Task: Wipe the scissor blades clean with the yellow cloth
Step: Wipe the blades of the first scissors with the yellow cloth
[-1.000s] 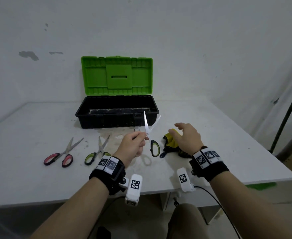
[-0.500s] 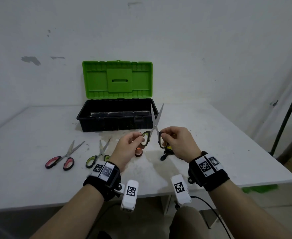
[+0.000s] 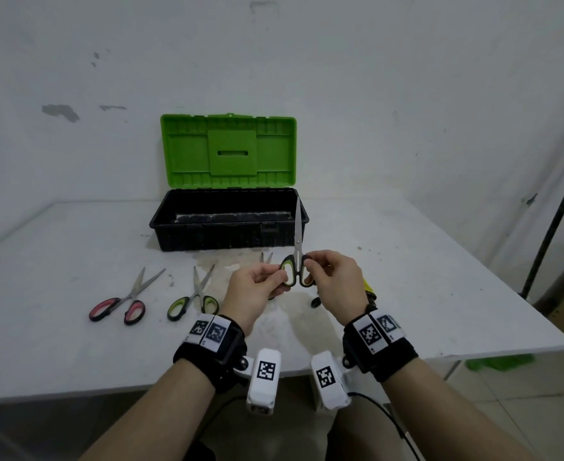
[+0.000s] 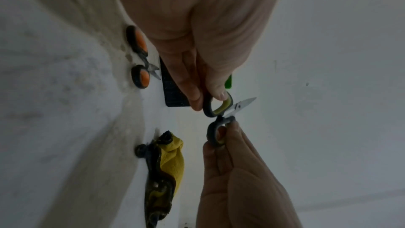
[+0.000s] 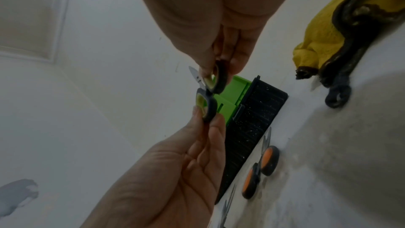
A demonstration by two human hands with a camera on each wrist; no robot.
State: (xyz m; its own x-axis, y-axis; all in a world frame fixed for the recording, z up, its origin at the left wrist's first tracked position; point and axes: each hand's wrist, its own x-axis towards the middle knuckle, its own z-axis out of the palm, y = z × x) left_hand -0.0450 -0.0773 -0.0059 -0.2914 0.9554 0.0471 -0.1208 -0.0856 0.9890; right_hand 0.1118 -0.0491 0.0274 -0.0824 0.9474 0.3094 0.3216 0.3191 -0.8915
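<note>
We hold the scissors (image 3: 295,264) upright above the counter (image 3: 440,277), blades together and pointing up in front of the toolbox (image 3: 229,219). Our left hand (image 3: 254,289) pinches one handle loop and our right hand (image 3: 337,282) pinches the other, so both grips are clenched on the scissors. The cloth (image 4: 173,159) lies on the counter just beside our right hand, bunched against a dark tool (image 4: 157,179) and touched by neither hand. We judge the wiping not yet begun: nothing shows the blades meeting the cloth. Left to do, as we read it, is freeing one hand, picking up the cloth and drawing it along the blades.
</note>
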